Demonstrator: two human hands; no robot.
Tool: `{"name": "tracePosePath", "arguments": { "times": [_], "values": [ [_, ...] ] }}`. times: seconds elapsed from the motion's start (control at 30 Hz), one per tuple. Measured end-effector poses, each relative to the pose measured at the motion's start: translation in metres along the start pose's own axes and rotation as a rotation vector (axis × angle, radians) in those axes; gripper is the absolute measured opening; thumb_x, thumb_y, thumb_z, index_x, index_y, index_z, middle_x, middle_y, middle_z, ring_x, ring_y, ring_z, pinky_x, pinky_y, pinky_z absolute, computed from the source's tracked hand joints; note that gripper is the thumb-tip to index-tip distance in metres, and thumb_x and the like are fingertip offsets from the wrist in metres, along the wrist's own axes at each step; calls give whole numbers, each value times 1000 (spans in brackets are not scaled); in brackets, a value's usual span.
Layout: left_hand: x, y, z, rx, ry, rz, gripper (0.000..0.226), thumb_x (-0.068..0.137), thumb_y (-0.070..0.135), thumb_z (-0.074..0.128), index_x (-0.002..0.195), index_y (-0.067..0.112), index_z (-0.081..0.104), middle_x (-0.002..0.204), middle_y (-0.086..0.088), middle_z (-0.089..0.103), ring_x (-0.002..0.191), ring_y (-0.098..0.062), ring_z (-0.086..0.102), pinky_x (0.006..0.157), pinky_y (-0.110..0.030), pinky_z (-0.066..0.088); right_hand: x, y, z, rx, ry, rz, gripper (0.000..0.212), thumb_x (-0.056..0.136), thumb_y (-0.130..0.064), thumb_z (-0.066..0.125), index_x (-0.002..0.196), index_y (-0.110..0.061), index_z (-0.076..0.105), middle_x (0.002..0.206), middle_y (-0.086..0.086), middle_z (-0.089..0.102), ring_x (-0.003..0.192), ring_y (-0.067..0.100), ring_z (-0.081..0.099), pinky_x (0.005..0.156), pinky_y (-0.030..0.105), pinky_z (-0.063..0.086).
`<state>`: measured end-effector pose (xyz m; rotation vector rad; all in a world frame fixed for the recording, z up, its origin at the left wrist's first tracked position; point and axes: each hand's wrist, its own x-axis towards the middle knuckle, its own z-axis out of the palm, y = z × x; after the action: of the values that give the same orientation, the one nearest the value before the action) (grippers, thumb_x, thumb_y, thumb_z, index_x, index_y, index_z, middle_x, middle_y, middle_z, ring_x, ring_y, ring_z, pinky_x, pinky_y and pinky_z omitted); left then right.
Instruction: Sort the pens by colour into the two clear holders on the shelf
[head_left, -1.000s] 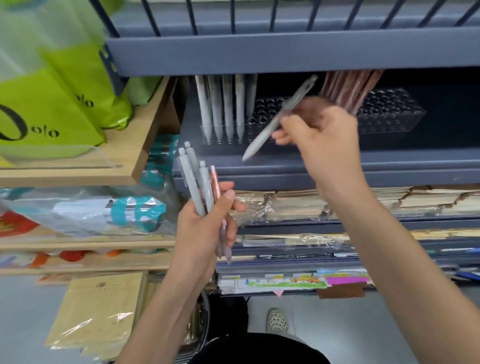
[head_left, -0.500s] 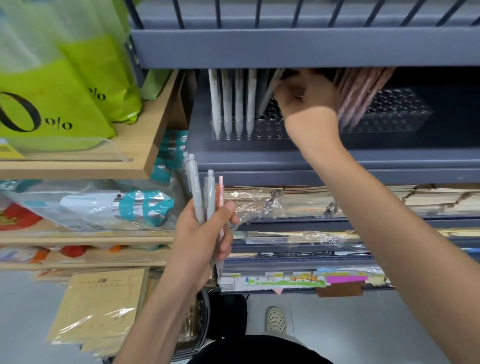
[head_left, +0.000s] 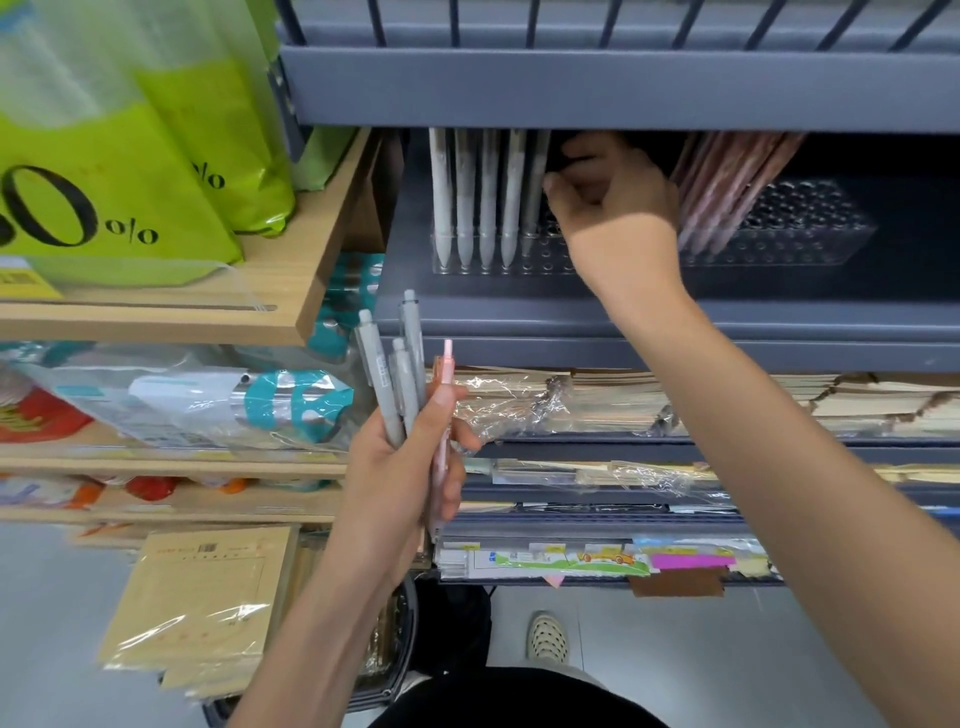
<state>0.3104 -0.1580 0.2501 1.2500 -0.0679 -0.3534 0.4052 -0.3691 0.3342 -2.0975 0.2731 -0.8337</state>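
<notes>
Grey pens (head_left: 379, 374): likely light, stiff; pinch mid-barrel.
Left hand (head_left: 400, 478): grips three grey, one pink pen (head_left: 448, 364).
Right hand (head_left: 613, 208): curled at holder (head_left: 540, 260); grip unclear.

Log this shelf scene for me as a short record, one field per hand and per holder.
Left holder: five grey pens, upright
Right holder: pink pens, leaning
Left hand: grips three grey pens and one pink pen
Right hand: fingers curled beside rightmost grey pen in the left holder; grip unclear
</notes>
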Motion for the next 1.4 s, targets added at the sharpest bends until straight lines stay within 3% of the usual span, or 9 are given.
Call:
{"name": "tracePosePath", "arguments": {
  "times": [0.1,0.27,0.37,0.47,0.6,0.77,1.07,1.17,1.4],
  "values": [
    [1,-2,-2,-58,4,10,18,91,26,61,98,12,53,73,-11,65,35,-14,41,32,-20,34,-28,-5,-14,149,-66,7,9,85,-17,64,87,-24,67,72,-11,67,66,1,60,68,21,50],
    [3,-3,5,-88,-22,41,18,86,12,55,97,6,42,73,-15,65,36,-16,41,32,-21,35,-73,-10,-28,172,-572,61,11,84,-31,74,80,-21,75,73,-3,72,62,8,59,61,26,50],
    [3,-3,14,-58,-45,65,16,87,11,56,95,0,49,75,-19,68,34,-17,41,34,-22,36,-82,-9,-27,209,-706,109,15,82,-30,77,83,-16,77,80,14,71,67,16,56,63,36,50],
    [2,-2,23,-13,-91,86,9,91,18,58,89,18,67,88,-21,74,36,-19,48,36,-25,41,-82,-2,-33,275,-728,176,14,80,-25,79,83,-12,75,79,11,71,66,7,56,64,31,50],
    [2,-2,38,22,-151,59,17,93,32,60,89,34,76,106,-14,76,55,-26,69,46,-29,54,-78,13,-51,412,-648,275,6,85,-17,74,85,-11,74,73,1,70,62,8,58,55,21,46],
    [7,-18,58,85,-178,13,19,90,34,62,101,29,76,104,-12,76,52,-21,64,41,-25,48,-70,36,-82,620,-323,371,11,93,-9,64,97,-3,71,91,20,71,70,23,62,59,30,51],
    [27,-41,116,142,-202,40,26,84,47,71,100,28,77,88,-28,68,40,-13,46,37,-21,37,-64,68,-130,525,-394,303,11,86,-8,71,96,-2,71,76,11,73,66,18,68,64,26,57],
    [30,-46,134,96,-198,35,27,85,46,65,109,35,74,92,-9,75,41,-11,47,36,-21,37,-42,78,-154,571,-238,265,7,87,-7,69,95,-7,71,80,12,74,69,21,70,66,26,58],
    [33,-59,160,88,-151,47,28,90,40,59,112,31,73,79,-2,67,39,-9,38,34,-20,33,9,112,-186,573,167,96,9,88,1,59,91,-8,61,80,-2,71,80,26,72,78,34,59]
  ]
}}
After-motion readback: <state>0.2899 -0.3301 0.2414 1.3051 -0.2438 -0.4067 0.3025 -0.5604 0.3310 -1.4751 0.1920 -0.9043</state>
